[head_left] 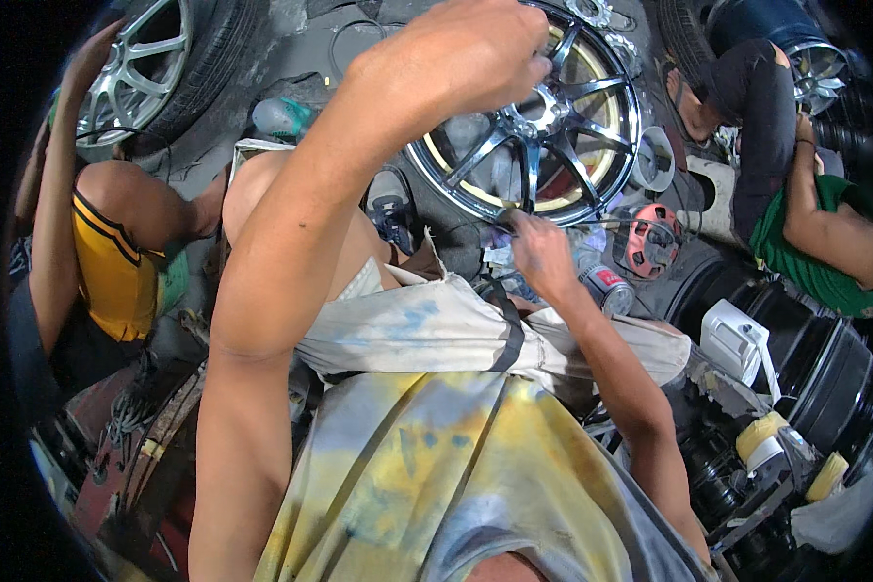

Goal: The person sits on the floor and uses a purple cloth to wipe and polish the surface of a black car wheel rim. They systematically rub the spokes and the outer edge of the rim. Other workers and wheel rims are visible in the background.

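Working at a glossy dark spoked wheel, upper centre of frame. Reaching over its upper part with left hand, placing right hand at lower rim. Curling fingers; unable to confirm anything in either grip. Looks whole, shiny; can't judge work done versus left. Noting can below right.

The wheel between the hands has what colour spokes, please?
Glossy dark grey spokes, best seen in the head view.

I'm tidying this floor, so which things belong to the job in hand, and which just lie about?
Job in hand:
spoked wheel
left hand, by its upper spokes
right hand, at its lower edge

Apparently lying about:
teal bottle
can
round red object
white boxy item
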`<action>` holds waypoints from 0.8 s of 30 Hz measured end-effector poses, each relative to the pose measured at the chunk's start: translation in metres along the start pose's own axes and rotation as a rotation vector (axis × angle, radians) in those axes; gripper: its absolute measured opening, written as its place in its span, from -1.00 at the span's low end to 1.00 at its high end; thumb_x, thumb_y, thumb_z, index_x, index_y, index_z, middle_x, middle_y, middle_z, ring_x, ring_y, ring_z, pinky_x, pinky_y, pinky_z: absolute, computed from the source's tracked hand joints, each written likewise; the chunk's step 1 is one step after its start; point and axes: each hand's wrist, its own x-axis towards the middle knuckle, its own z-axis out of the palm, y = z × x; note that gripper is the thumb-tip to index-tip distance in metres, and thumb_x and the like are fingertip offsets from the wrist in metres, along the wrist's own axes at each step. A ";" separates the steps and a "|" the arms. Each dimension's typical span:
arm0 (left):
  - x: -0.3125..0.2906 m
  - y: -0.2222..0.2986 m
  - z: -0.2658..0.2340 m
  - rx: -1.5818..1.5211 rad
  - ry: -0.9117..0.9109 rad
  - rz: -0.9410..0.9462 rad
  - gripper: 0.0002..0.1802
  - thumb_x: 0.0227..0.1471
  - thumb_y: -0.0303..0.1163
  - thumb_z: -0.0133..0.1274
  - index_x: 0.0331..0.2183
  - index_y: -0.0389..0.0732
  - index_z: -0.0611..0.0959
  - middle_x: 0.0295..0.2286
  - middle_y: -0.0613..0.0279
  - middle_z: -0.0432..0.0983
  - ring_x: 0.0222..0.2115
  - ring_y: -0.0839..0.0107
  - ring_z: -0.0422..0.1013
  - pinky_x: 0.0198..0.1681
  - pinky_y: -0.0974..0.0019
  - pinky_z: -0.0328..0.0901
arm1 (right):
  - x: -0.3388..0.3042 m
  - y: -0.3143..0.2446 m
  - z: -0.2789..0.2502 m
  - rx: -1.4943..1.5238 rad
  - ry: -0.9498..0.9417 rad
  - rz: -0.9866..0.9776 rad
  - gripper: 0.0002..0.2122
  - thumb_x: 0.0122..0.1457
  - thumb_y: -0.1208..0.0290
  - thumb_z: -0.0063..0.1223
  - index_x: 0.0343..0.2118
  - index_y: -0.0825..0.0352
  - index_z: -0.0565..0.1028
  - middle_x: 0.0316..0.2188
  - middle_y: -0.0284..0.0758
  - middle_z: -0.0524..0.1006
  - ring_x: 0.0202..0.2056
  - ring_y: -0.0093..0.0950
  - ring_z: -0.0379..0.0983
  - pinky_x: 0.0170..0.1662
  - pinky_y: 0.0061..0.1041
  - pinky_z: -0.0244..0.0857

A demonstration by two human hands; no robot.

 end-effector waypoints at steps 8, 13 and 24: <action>0.002 0.010 0.005 -0.072 -0.061 0.023 -0.69 0.05 -0.35 0.04 -0.50 -0.44 0.65 -0.48 -0.36 0.54 -0.36 -0.25 0.52 -0.23 -0.11 0.40 | 0.001 -0.025 0.016 0.097 0.106 -0.028 -0.75 0.03 0.63 0.04 -0.21 0.34 0.59 -0.25 -0.12 0.55 -0.15 -0.07 0.50 -0.12 -0.14 0.44; -0.003 0.007 0.003 0.013 0.015 0.009 -0.70 0.04 -0.37 0.03 -0.53 -0.46 0.62 -0.50 -0.34 0.53 -0.37 -0.24 0.52 -0.24 -0.11 0.40 | 0.022 -0.029 0.011 0.130 0.072 -0.029 -0.81 0.00 0.64 0.06 -0.29 0.38 0.59 -0.26 -0.11 0.54 -0.19 -0.11 0.50 -0.16 -0.25 0.46; -0.017 0.004 0.004 -0.027 0.167 0.090 -0.73 0.05 -0.41 0.01 -0.55 -0.42 0.58 -0.53 -0.29 0.52 -0.37 -0.21 0.52 -0.26 -0.11 0.40 | 0.024 -0.016 0.035 0.068 0.121 -0.067 -0.75 0.00 0.62 0.06 -0.21 0.39 0.59 -0.13 -0.11 0.54 -0.03 -0.08 0.45 0.03 -0.19 0.38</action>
